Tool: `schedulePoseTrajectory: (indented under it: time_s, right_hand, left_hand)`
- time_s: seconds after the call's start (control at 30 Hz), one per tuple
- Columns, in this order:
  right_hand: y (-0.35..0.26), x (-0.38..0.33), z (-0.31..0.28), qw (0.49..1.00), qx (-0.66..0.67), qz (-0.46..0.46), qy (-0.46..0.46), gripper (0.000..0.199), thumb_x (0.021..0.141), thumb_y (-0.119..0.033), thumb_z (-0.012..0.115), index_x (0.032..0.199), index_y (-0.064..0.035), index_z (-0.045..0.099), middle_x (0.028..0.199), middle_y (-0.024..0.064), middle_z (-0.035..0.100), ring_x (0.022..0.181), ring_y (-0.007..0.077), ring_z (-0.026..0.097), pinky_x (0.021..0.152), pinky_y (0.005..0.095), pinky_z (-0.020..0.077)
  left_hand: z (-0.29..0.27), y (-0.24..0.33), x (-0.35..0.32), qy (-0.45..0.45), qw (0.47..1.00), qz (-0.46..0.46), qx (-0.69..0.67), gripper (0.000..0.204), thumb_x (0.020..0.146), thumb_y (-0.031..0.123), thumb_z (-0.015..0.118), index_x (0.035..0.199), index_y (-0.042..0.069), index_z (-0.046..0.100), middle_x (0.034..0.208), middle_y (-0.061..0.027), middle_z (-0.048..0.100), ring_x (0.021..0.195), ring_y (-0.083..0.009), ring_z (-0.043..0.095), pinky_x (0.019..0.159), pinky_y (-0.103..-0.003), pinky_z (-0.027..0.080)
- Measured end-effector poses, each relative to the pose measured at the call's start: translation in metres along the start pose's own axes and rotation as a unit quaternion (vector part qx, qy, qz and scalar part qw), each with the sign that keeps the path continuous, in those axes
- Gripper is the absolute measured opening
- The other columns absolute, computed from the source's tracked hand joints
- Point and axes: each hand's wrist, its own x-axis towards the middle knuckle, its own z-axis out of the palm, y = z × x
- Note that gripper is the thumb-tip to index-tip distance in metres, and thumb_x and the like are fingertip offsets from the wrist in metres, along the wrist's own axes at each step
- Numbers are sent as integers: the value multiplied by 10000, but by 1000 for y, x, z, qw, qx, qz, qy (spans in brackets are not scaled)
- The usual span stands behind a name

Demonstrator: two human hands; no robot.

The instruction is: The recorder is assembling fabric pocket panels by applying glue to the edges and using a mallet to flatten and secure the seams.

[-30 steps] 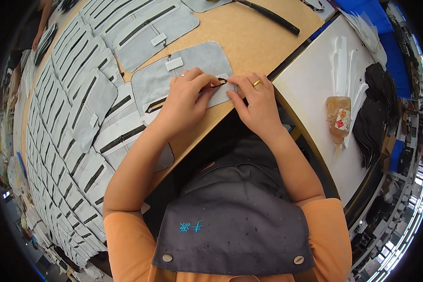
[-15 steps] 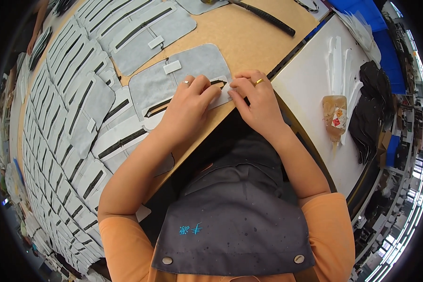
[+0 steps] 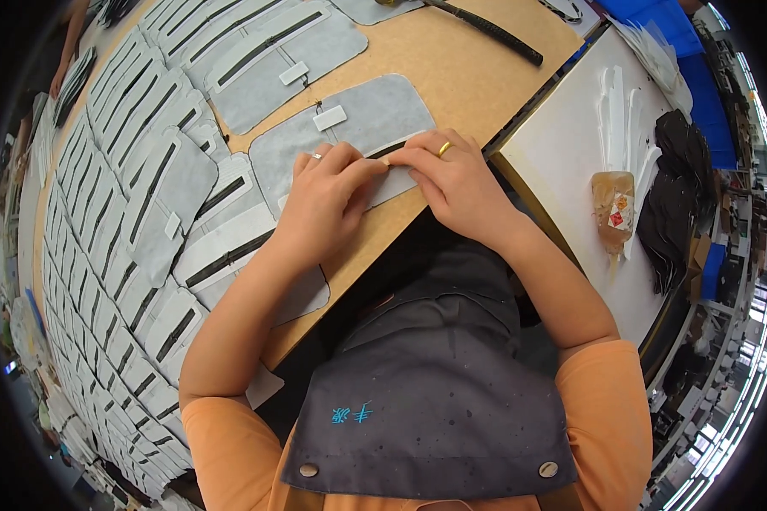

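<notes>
A grey fabric panel (image 3: 366, 102) with rounded corners lies at the table's near edge. A small white tab (image 3: 330, 117) is attached to it. Along its near side runs a long slot with a black edge (image 3: 392, 149) on a pale strip, partly covered by my fingers. My left hand (image 3: 325, 200) is closed, thumb and fingertips pinching at the slot. Close beside those fingertips, my right hand (image 3: 460, 183) pinches the slot's edge from the right. Exactly what lies between the fingertips is hidden.
Many similar panels (image 3: 170, 187) overlap across the table's left. A black-handled tool (image 3: 494, 36) lies at the far edge. On the white table (image 3: 545, 162) to the right are a bottle of amber liquid (image 3: 614, 209), white strips (image 3: 615, 119) and black material (image 3: 669, 196). Another person's arm shows far left.
My right hand has moved left along the slot, bringing its fingertips up to my left hand's. Less of the tan table shows through the slot. The whole view has shifted slightly.
</notes>
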Motion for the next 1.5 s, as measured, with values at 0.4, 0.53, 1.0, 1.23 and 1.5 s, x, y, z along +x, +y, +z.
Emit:
schedulePoseTrajectory:
  time_s: [0.4,0.53,1.0,1.23,1.5]
  right_hand:
    - [-7,7,10,995,91,30,-3,225,809,-123,664,1018,-80,592,975,49,587,949,274,540,868,397,410]
    - [-2,10,10,999,36,2,-10,260,800,-169,685,1027,-101,578,990,46,571,968,265,521,870,394,397]
    - [-14,22,5,991,79,20,-111,165,818,-68,631,980,-93,605,959,34,578,959,242,500,897,369,339]
    - [-12,21,6,993,77,6,-90,170,814,-67,632,979,-99,603,984,45,569,951,252,504,880,369,339]
    - [-19,21,4,996,4,-55,-72,142,830,-53,617,964,-91,637,963,23,578,929,217,520,865,349,340]
  left_hand:
    - [17,6,2,66,998,12,-7,205,807,1,609,1007,23,571,917,-112,560,884,-314,553,784,-388,442]
    - [-10,6,-14,-6,998,-63,-20,166,830,9,598,995,25,595,929,-132,578,872,-315,554,768,-368,441]
    - [-5,-4,-25,41,996,-63,-53,147,819,43,623,960,87,622,874,-58,556,851,-250,536,726,-353,362]
    - [-3,-3,-26,66,997,-39,-28,156,799,33,642,942,93,623,855,-54,547,827,-245,530,714,-354,357]
    - [-2,-3,-27,69,997,-34,4,174,780,38,657,940,101,629,852,-44,550,810,-233,533,707,-354,359]
